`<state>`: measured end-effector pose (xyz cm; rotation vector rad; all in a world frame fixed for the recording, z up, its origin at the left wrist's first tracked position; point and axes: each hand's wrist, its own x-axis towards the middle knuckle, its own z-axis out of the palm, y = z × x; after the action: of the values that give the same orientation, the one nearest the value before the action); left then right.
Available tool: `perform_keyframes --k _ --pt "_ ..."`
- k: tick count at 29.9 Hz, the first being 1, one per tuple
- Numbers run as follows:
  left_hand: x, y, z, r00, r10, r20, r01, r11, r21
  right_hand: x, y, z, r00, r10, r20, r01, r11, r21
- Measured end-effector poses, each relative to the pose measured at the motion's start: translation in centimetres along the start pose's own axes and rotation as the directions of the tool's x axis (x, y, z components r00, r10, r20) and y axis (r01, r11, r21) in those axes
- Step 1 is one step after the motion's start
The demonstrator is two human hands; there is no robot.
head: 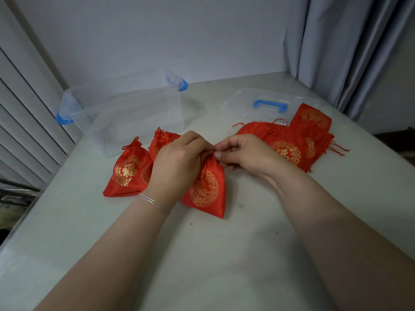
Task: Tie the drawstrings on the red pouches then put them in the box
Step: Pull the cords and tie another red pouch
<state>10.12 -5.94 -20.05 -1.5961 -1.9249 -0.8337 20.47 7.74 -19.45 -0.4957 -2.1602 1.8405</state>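
Soft, even, slightly dim light falls on my table (224,254), leaving faint shadows under my forearms, no glare, mild softness throughout, and wide-angle bending of the curtain (350,52) and blinds (27,113) at the edges.

Two bare forearms enter from about five and seven o'clock, no sleeves showing; the left hand (177,162) has a thin silvery bangle (150,200) at its wrist. The right hand (244,154) wears nothing; its thumbnail is short and unpainted.
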Motion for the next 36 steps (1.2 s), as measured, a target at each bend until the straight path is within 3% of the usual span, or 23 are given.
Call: perform_keyframes --k 4,7,11,20,23,26,29,32,36 --pt "-0.1 -0.4 -0.2 1.000 -0.025 -0.008 0.025 1.000 -0.017 0.0 -0.2 -0.1 1.000 -0.027 -0.009 0.026 1.000 -0.007" --pt "-0.1 -0.4 -0.3 0.998 -0.069 -0.010 0.068 0.996 -0.049 0.1 -0.1 0.1 0.998 -0.055 -0.042 0.047 0.986 -0.158" --pt "-0.1 -0.6 -0.3 0.994 -0.108 -0.001 0.108 0.992 -0.069 0.1 -0.1 -0.3 0.976 -0.177 -0.129 0.095 0.874 -0.476" --pt "0.0 -0.3 -0.1 0.996 -0.053 0.068 0.055 0.998 -0.021 0.0 0.1 -0.5 0.950 -0.273 -0.153 0.084 0.694 -0.715" --pt "0.2 -0.4 -0.3 0.999 0.000 0.036 0.000 1.000 0.009 0.3 0.4 -0.4 0.956 -0.232 -0.177 0.071 0.773 -0.630" --pt "0.6 -0.6 -0.6 0.997 0.080 0.013 -0.079 0.996 -0.039 0.3 0.4 0.3 0.987 -0.022 -0.160 -0.003 0.988 -0.154" --pt "0.7 0.0 -1.1 0.998 -0.023 0.058 0.036 0.969 -0.244 0.1 0.2 0.9 0.991 0.124 -0.045 -0.108 0.961 0.254" --pt "0.8 0.2 -1.5 0.953 -0.221 0.209 0.297 0.824 -0.482 0.2 0.3 1.1 0.996 0.086 -0.014 -0.080 0.965 0.252" --pt "1.1 0.0 -1.7 0.818 -0.478 0.319 0.568 0.589 -0.575 0.5 0.6 1.2 0.991 -0.092 -0.093 0.086 0.994 -0.065"
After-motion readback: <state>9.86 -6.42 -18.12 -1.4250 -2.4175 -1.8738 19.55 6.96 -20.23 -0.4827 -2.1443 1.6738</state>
